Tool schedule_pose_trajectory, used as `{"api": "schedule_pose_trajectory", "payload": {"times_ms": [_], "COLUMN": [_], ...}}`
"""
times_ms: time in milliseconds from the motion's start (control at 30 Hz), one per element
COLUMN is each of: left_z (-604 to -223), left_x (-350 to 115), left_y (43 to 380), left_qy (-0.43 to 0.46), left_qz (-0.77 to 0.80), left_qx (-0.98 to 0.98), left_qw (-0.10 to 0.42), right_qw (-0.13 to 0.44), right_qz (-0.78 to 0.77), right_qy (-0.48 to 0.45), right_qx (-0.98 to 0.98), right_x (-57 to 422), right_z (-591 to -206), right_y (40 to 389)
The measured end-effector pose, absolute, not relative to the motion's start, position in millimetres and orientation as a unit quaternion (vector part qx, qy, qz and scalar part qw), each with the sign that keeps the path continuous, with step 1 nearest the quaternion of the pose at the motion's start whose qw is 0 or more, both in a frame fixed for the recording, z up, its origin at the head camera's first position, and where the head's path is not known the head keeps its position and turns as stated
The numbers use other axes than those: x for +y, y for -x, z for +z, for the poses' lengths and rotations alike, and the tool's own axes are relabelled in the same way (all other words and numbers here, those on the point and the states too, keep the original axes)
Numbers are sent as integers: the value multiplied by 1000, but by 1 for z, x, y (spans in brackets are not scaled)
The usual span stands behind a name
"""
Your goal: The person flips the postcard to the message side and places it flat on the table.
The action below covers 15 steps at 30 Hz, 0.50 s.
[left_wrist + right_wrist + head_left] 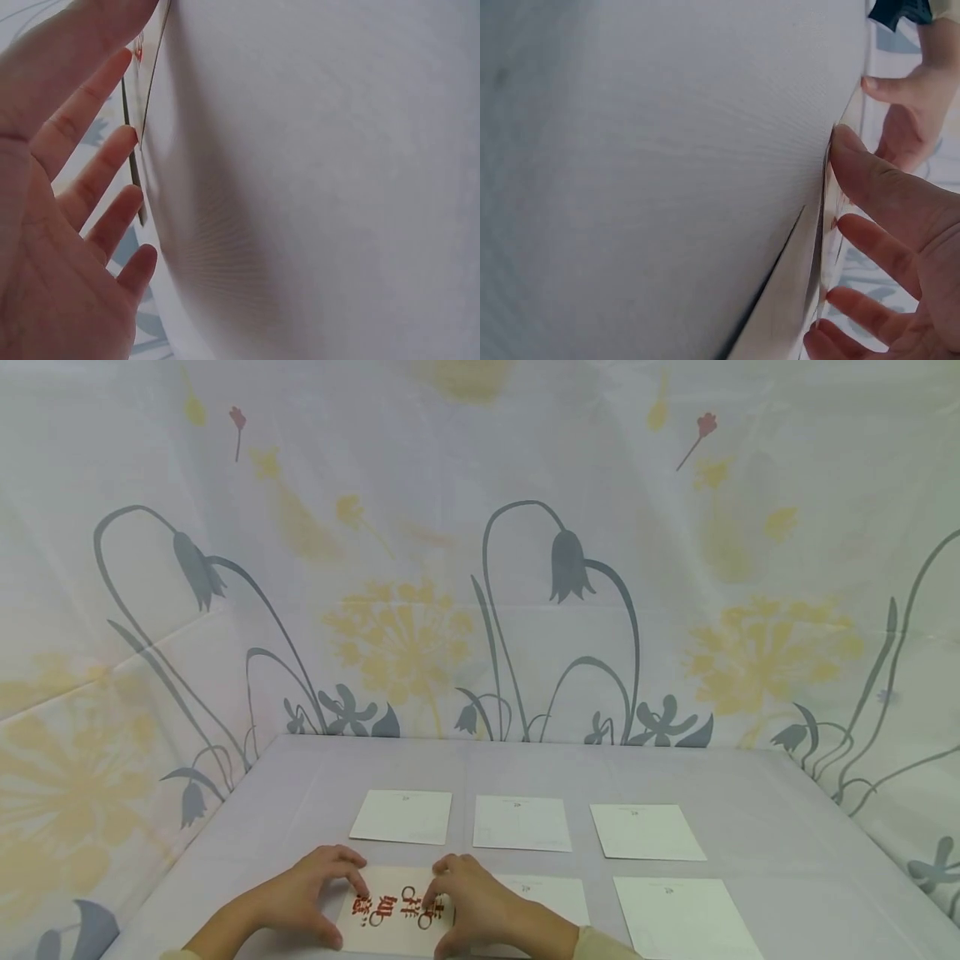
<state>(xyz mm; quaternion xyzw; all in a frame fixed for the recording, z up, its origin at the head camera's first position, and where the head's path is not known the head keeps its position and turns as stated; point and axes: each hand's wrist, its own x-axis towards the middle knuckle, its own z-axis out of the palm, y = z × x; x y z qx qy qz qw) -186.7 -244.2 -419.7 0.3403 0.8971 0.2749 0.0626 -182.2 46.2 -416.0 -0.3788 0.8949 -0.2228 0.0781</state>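
A cream card (393, 906) printed with red Chinese characters and ring shapes lies low over the table, partly overlapping a blank white card (551, 893) to its right. My right hand (480, 902) spans its right end, thumb at the near edge and bent fingers over the printed face, covering some characters. At the left end is my left hand (303, 893), its thumb at the near corner and its forefinger by the left edge. The left wrist view shows the fingers (101, 169) of that hand spread and mostly straight.
Behind the hands lies a row of white cards: one at left (402, 817), one in the middle (521, 823) and one at right (647, 832). Another white card (682, 917) is at the near right. A flower-patterned cloth (480, 652) hangs behind the pale table (787, 843).
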Motion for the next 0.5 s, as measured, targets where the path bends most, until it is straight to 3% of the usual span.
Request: {"api": "schedule_pose_trajectory", "payload": {"times_ms": [267,500], "left_z": [-417,-418], "left_x": [-240,-240], "left_y": [188,188], "left_qy": [-322,-311], "left_qz": [301,393], "left_qx": [894,858], "left_qw": [83,114], "right_qw": [51,19], "right_qz": [-226,-278], "right_qy": [378,322], "right_qx": [896,905], "right_x": [45,43], "right_z": [-415,-415], "right_y": [182,182]}}
